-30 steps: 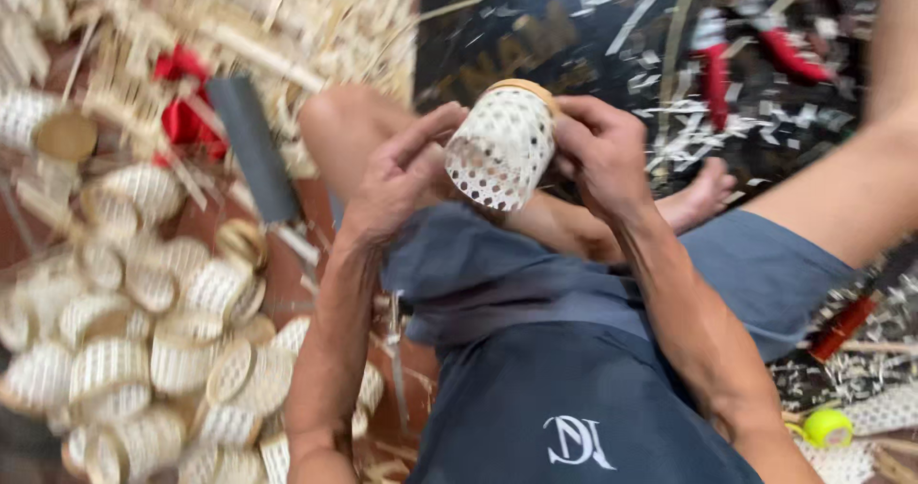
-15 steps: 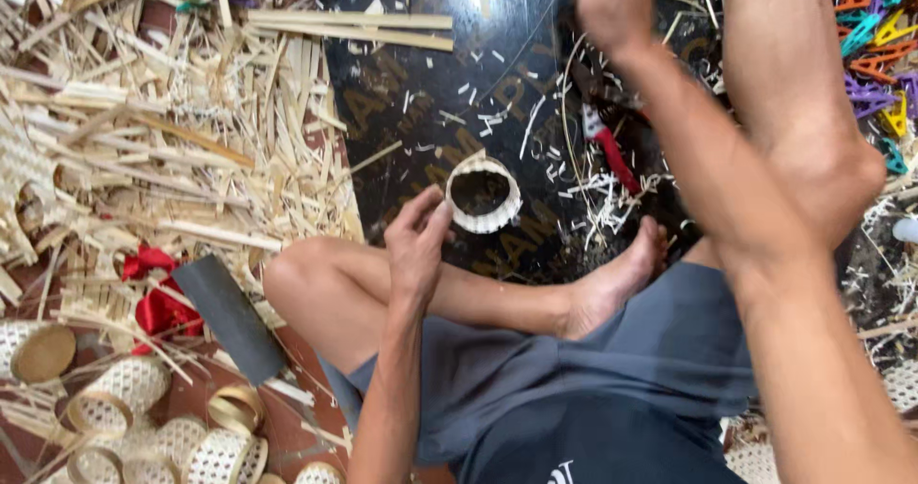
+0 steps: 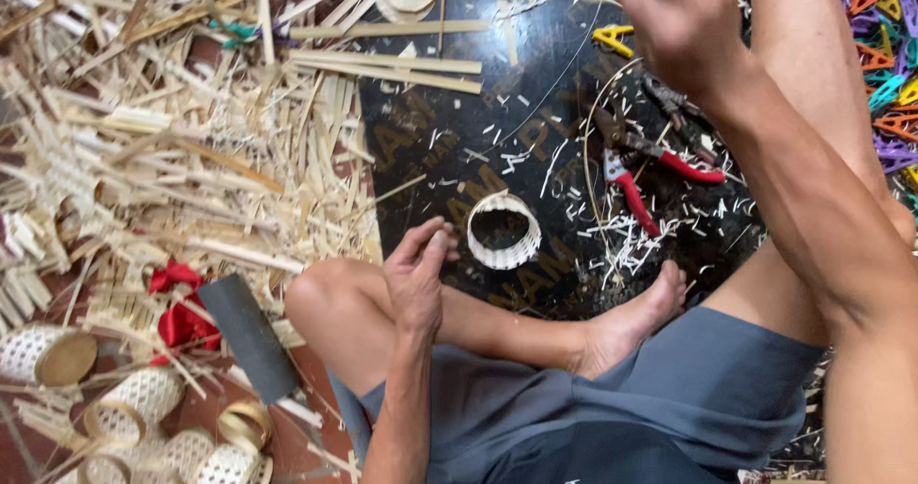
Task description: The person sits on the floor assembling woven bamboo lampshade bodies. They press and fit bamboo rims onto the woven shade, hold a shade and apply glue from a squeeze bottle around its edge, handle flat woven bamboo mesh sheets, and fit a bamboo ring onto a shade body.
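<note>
A small woven basket ring sits on the dark board — just beside the left hand, fingers loosely apart, empty. The right hand is raised — fingers curled, grip unclear.

The right hand is blurred, its fingertips cut off at the top edge.

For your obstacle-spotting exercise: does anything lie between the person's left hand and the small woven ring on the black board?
Nothing visible does. The left hand hangs just left of the woven ring, with only bare black board and a few pale shavings between them. The red-handled pliers lie beyond the ring, to its right.
</note>
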